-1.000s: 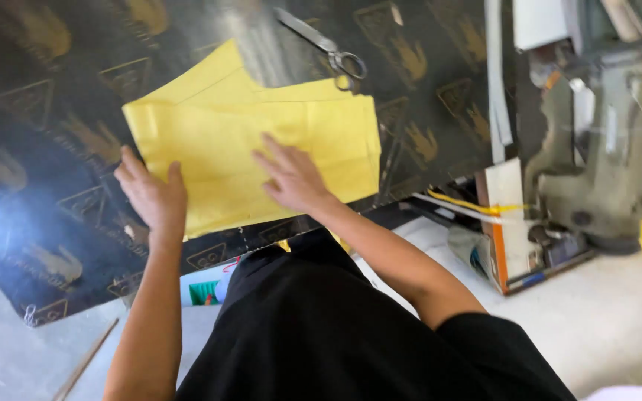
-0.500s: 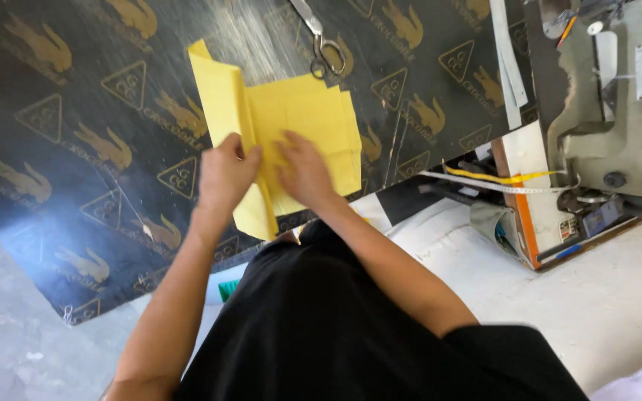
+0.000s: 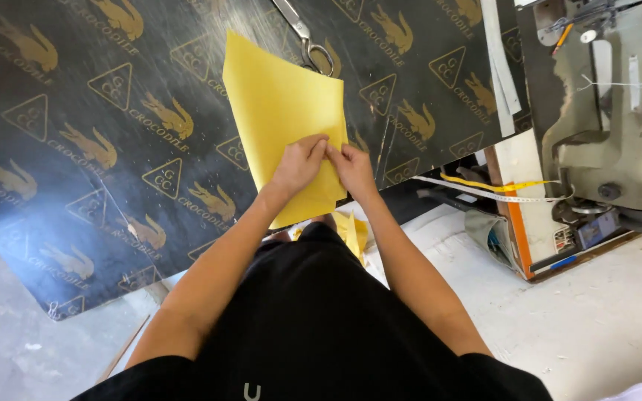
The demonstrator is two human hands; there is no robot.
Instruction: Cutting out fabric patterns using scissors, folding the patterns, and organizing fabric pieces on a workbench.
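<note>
A folded yellow sheet of fabric (image 3: pixel 280 111) lies on the dark printed tabletop (image 3: pixel 98 148), its near corner hanging past the table's front edge. My left hand (image 3: pixel 300 162) and my right hand (image 3: pixel 351 168) meet at the sheet's near right edge, fingers pinching the yellow material between them. Both forearms reach forward from my black shirt. A second bit of yellow fabric (image 3: pixel 352 232) shows below the table edge, by my lap.
Metal scissors (image 3: pixel 306 37) lie on the table just beyond the yellow sheet. A sewing machine (image 3: pixel 607 111) stands at the right, with a white strip (image 3: pixel 501 67) beside it and a measuring tape (image 3: pixel 484 194) hanging below. Pale floor lies below.
The yellow sheet, spread wide a second ago, has been folded over into a narrower shape. My hands have come together from apart and now pinch its near edge.
</note>
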